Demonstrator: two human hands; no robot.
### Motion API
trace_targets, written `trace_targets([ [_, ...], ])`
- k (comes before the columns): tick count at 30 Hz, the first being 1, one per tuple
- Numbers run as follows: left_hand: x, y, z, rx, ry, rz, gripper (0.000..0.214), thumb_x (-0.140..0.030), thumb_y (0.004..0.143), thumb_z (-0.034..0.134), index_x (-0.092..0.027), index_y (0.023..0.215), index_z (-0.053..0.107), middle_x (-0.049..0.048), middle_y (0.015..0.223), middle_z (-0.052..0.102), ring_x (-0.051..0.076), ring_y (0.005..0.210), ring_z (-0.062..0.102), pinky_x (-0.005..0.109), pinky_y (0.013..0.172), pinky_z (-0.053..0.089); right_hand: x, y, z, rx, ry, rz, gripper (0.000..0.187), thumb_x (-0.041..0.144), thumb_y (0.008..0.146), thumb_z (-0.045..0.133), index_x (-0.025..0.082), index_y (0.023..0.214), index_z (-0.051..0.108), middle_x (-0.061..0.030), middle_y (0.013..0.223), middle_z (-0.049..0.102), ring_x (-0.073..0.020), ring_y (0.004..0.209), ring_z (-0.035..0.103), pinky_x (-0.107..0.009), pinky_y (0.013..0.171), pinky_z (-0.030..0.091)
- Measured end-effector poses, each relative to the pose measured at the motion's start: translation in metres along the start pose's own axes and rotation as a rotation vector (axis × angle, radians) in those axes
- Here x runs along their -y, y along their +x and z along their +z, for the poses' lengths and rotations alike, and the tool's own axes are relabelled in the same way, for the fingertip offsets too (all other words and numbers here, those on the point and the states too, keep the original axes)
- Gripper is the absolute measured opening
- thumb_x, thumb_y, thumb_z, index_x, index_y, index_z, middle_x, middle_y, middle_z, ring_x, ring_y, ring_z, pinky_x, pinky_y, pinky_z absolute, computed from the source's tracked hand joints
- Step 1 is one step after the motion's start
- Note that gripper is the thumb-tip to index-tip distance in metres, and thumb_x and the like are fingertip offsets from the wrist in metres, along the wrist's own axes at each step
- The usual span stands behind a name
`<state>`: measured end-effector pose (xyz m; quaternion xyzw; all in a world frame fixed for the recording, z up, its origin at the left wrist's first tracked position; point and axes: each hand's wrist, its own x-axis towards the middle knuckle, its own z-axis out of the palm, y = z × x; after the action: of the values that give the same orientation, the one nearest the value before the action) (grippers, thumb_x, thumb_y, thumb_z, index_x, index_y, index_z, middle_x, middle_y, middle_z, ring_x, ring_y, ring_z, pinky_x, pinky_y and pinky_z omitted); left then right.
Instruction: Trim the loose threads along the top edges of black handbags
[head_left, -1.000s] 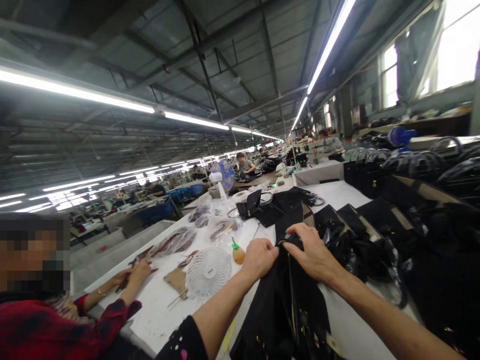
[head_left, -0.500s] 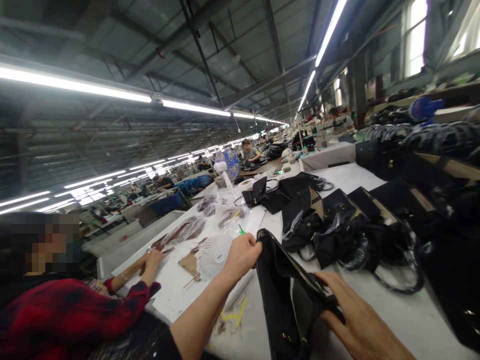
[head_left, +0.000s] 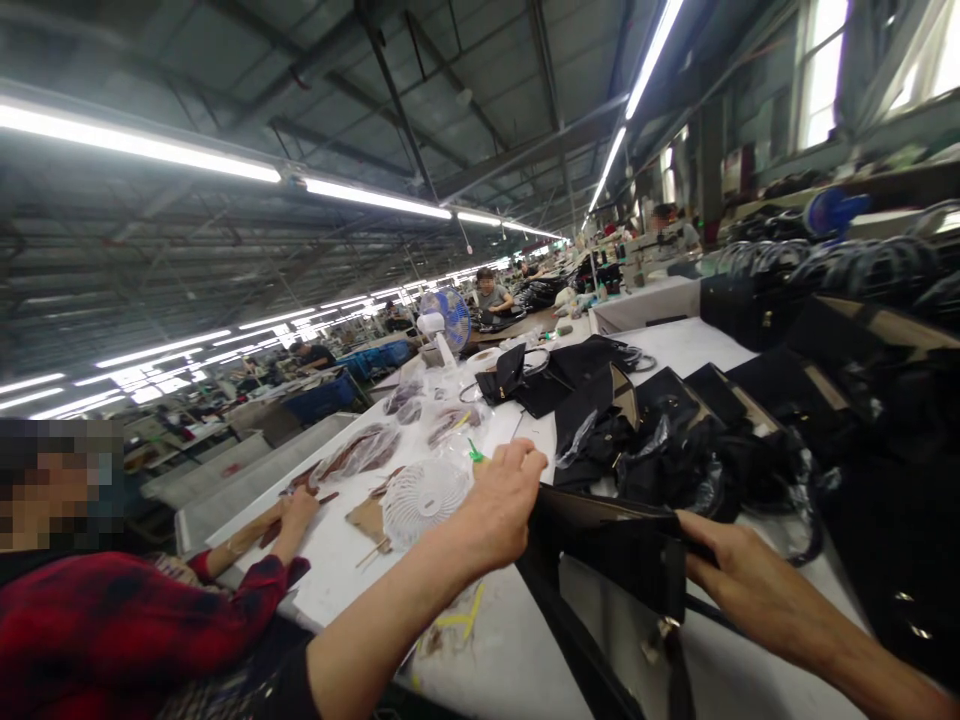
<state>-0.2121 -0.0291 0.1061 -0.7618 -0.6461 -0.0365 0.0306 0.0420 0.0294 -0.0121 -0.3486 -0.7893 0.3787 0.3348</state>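
Observation:
A black handbag (head_left: 622, 545) with brass-coloured hardware hangs between my two hands over the white table. My left hand (head_left: 508, 500) is closed on its upper left edge, with the fingertips hidden behind the knuckles. At the opposite end, my right hand (head_left: 720, 560) grips the bag's upper right edge, thumb on the near side. The bag's top edge runs nearly level between them, and a black strap or side panel (head_left: 570, 640) slants down below the left hand. Just past my hands lie several more black handbags (head_left: 667, 420) with plastic-wrapped handles.
A small white fan (head_left: 424, 503) sits left of my forearm, near plastic-wrapped brown pieces (head_left: 356, 452). A co-worker in a red plaid sleeve (head_left: 135, 620) handles brown strips on my left. A blue-and-white fan (head_left: 444, 322) stands farther back. More black bags (head_left: 900, 540) crowd the right side.
The handbag has turned from steeply slanted to nearly level along its top edge. My right hand has risen and moved right; my left hand has shifted slightly right. The camera view has moved a little.

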Motion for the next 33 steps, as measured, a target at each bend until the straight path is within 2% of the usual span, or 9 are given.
trace_targets([
  [2, -0.012, 0.008, -0.001, 0.042, -0.023, 0.133, 0.066, 0.004, 0.054, 0.063, -0.021, 0.114, 0.049, 0.0102, 0.134, 0.041, 0.027, 0.121, 0.042, 0.04, 0.102, 0.042, -0.001, -0.002, 0.003, 0.001, 0.02, -0.01, 0.016, 0.034, 0.081, 0.054, 0.027, 0.067, 0.057, -0.0005, 0.07, 0.066, -0.0265, 0.07, 0.064, -0.031, 0.063, 0.05],
  [5, -0.016, 0.015, 0.002, 0.082, -0.06, 0.194, 0.051, -0.009, 0.06, 0.075, -0.021, 0.103, 0.053, 0.0075, 0.128, 0.042, 0.027, 0.114, 0.044, 0.04, 0.094, 0.045, -0.004, -0.003, 0.002, 0.008, 0.03, 0.001, 0.018, 0.033, 0.084, 0.052, 0.025, 0.069, 0.055, 0.0001, 0.072, 0.066, -0.0257, 0.074, 0.065, -0.03, 0.065, 0.049],
  [8, -0.01, 0.018, 0.009, 0.019, -0.172, 0.166, 0.053, -0.019, 0.058, 0.084, -0.023, 0.102, 0.055, 0.0053, 0.12, 0.043, 0.025, 0.109, 0.045, 0.038, 0.092, 0.045, -0.007, 0.0, 0.001, 0.003, 0.048, 0.012, 0.015, 0.03, 0.083, 0.05, 0.024, 0.07, 0.055, 0.0007, 0.071, 0.065, -0.0255, 0.077, 0.064, -0.03, 0.068, 0.049],
  [12, 0.001, 0.017, 0.018, -0.108, -0.383, 0.124, 0.063, -0.017, 0.054, 0.088, -0.022, 0.107, 0.055, 0.005, 0.12, 0.041, 0.021, 0.111, 0.044, 0.034, 0.098, 0.043, -0.013, 0.008, 0.001, -0.001, 0.047, 0.01, 0.01, 0.027, 0.081, 0.051, 0.023, 0.073, 0.057, 0.0009, 0.073, 0.065, -0.0247, 0.077, 0.063, -0.03, 0.069, 0.048],
  [18, 0.012, 0.017, 0.03, -0.151, -0.435, 0.036, 0.017, -0.022, 0.066, 0.083, -0.019, 0.072, 0.067, 0.0031, 0.108, 0.052, 0.022, 0.108, 0.048, 0.037, 0.096, 0.039, -0.016, 0.017, 0.0, 0.004, 0.048, -0.023, 0.012, 0.027, 0.084, 0.051, 0.021, 0.081, 0.061, -0.0001, 0.079, 0.065, -0.0239, 0.077, 0.061, -0.03, 0.068, 0.047],
  [22, 0.011, 0.019, 0.036, -0.203, -0.504, -0.031, 0.013, -0.018, 0.072, 0.077, -0.018, 0.065, 0.067, 0.0023, 0.103, 0.057, 0.02, 0.105, 0.051, 0.035, 0.095, 0.038, -0.014, 0.017, -0.006, 0.011, 0.171, -0.131, 0.022, 0.032, 0.091, 0.051, 0.02, 0.104, 0.064, -0.0043, 0.104, 0.065, -0.0264, 0.098, 0.06, -0.034, 0.085, 0.047],
  [26, 0.009, 0.02, 0.039, -0.263, -0.521, -0.051, 0.012, -0.014, 0.076, 0.072, -0.018, 0.066, 0.065, 0.0019, 0.099, 0.059, 0.018, 0.101, 0.053, 0.033, 0.093, 0.039, -0.011, 0.019, -0.009, -0.064, 0.208, -0.202, 0.037, 0.039, 0.092, 0.053, 0.022, 0.124, 0.059, -0.0077, 0.126, 0.059, -0.0292, 0.115, 0.052, -0.041, 0.1, 0.04],
  [30, 0.01, 0.02, 0.041, -0.275, -0.499, -0.047, 0.013, -0.014, 0.077, 0.07, -0.018, 0.067, 0.064, 0.0019, 0.098, 0.059, 0.018, 0.1, 0.054, 0.033, 0.091, 0.04, -0.005, 0.033, 0.001, -0.081, 0.139, -0.154, 0.032, 0.036, 0.08, 0.068, 0.023, 0.109, 0.063, -0.0025, 0.109, 0.064, -0.0253, 0.103, 0.058, -0.036, 0.093, 0.042],
  [33, 0.011, 0.021, 0.042, -0.285, -0.51, -0.053, 0.014, -0.014, 0.077, 0.07, -0.017, 0.066, 0.062, 0.0012, 0.094, 0.059, 0.017, 0.095, 0.055, 0.032, 0.088, 0.041, -0.005, 0.047, 0.008, -0.105, 0.136, -0.088, 0.021, 0.035, 0.079, 0.069, 0.023, 0.094, 0.062, 0.0012, 0.089, 0.065, -0.0218, 0.087, 0.06, -0.032, 0.081, 0.044],
])
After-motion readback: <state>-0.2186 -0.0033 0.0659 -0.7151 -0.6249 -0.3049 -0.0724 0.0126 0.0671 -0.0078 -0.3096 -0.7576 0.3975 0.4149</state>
